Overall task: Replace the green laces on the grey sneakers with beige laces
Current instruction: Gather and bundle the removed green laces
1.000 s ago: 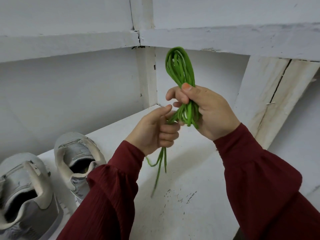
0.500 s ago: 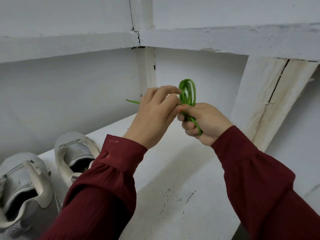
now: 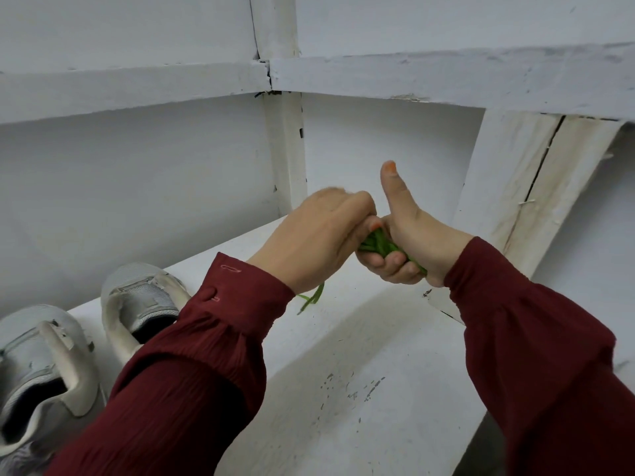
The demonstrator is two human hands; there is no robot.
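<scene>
My right hand [image 3: 409, 242] grips a bunched coil of green laces [image 3: 378, 244] in its curled fingers, thumb sticking straight up. My left hand [image 3: 319, 245] presses against it from the left, its fingers curled onto the same bundle. Loose green lace ends [image 3: 311, 298] hang below my left wrist. Two grey sneakers stand at the lower left on the white shelf: one [image 3: 137, 300] further back, one [image 3: 37, 365] nearer me, both with open tongues and no laces that I can see. No beige laces are in view.
The white painted shelf board [image 3: 343, 372] runs under my hands, with chipped paint spots near its front. A white post [image 3: 285, 149] stands behind, a slanted worn plank [image 3: 536, 187] at the right, and an upper shelf edge [image 3: 412, 73] overhead.
The tall green loop that stood above my right hand has been folded down into a small wad inside my fist. Both hands dropped lower, and my left hand moved over onto the bundle.
</scene>
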